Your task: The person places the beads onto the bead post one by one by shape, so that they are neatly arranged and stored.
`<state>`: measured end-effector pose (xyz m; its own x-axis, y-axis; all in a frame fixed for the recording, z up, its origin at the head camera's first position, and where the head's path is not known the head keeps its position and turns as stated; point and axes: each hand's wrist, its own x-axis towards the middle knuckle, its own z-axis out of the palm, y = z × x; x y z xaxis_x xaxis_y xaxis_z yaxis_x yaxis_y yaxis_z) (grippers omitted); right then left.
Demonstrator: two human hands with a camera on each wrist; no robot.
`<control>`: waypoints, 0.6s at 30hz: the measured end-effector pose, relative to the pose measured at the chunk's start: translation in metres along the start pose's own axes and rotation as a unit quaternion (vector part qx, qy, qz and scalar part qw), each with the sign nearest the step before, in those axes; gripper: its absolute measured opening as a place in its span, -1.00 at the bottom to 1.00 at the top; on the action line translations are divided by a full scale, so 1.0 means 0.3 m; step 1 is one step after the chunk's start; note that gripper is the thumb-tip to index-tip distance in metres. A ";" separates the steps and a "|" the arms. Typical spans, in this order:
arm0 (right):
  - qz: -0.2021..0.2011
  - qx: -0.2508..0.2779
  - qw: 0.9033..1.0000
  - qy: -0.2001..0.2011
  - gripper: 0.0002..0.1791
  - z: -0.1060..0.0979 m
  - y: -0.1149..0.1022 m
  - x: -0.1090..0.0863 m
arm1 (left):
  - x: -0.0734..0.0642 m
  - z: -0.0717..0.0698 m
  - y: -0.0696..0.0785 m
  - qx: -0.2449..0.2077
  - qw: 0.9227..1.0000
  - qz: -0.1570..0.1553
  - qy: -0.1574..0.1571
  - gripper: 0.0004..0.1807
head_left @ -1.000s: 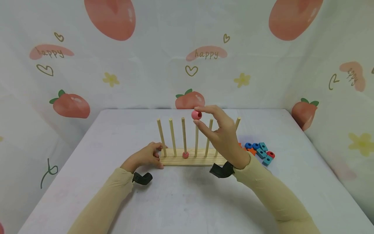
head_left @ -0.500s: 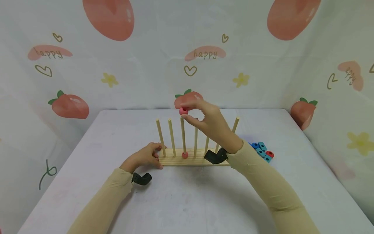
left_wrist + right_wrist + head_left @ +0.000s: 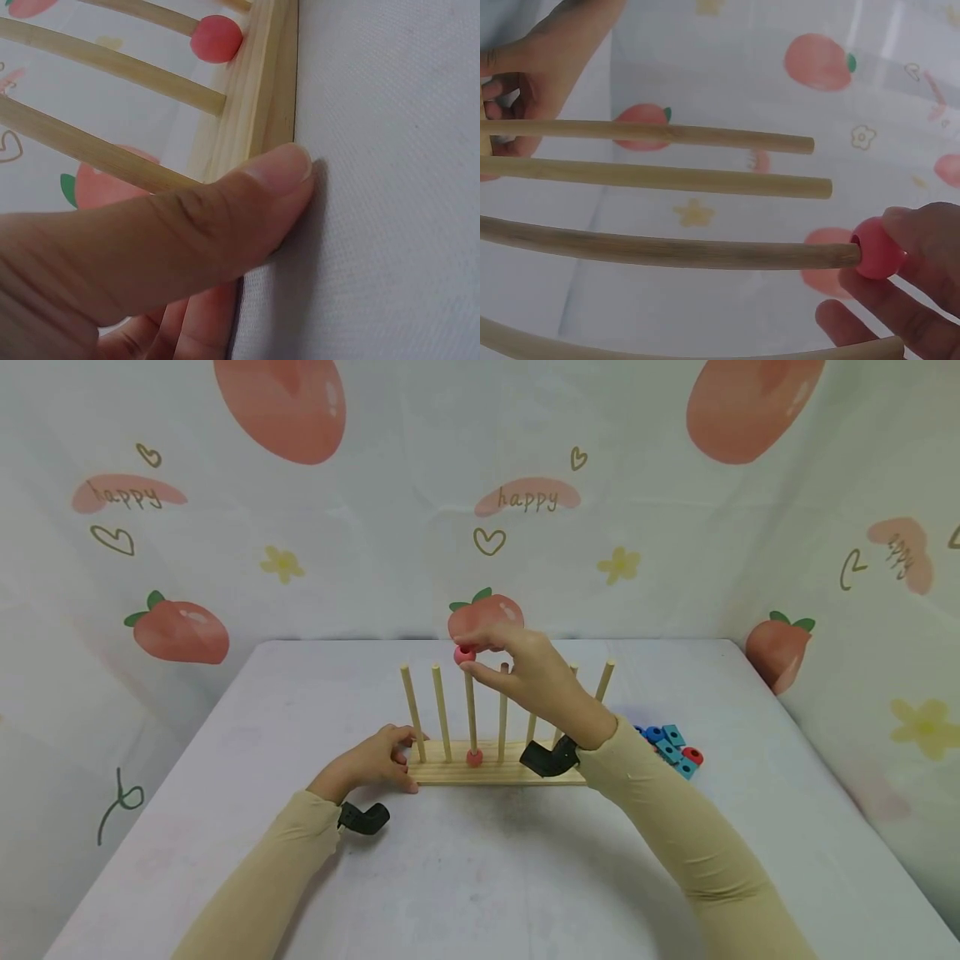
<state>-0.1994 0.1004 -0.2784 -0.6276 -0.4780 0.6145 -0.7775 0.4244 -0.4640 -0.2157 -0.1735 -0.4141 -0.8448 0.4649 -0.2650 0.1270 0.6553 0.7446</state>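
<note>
Pink round bead (image 3: 460, 657): since a second ago we are seeing it shifting leftward with the right hand (image 3: 528, 672), from over the fourth pale wooden peg (image 3: 503, 718) to the top of the third pale wooden peg (image 3: 472, 714), counting from the left.
Right grip: thumb and finger are pinching the pink round bead from opposite sides.
Peg tip: in the right wrist view we are seeing the third peg's end meeting the mouth of the bead's hole; how far in, we are not able to tell.
Left grip: the left hand (image 3: 373, 763) is holding the left end of the long pale wooden base (image 3: 450, 772), thumb lying at the front edge, fingers curling round the end; same spot as before.
Third peg, foot: a coral-red round bead (image 3: 475, 759) is sitting on the base.
Other pegs: more are standing along the base, some partly hiding behind the right hand.
Right of base: teal square-sided blocks (image 3: 669, 752), blue round pieces (image 3: 655, 734) and a red round piece (image 3: 692, 755) are lying bunched on the white-covered table (image 3: 450, 877), partly hiding behind the beige right sleeve (image 3: 697, 852).
Wrists: black curved mounts (image 3: 364, 818) are showing on both.
</note>
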 end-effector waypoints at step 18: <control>-0.009 0.004 1.000 0.007 -0.71 0.007 0.011 -0.002 | 0.020 0.004 -0.023 0.009 1.000 0.002 0.002 -0.24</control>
<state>-0.2015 0.1005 -0.2816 -0.6134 -0.4739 0.6318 -0.7887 0.4104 -0.4578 -0.2211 -0.1745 -0.4216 -0.8469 0.4642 -0.2595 0.1396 0.6649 0.7338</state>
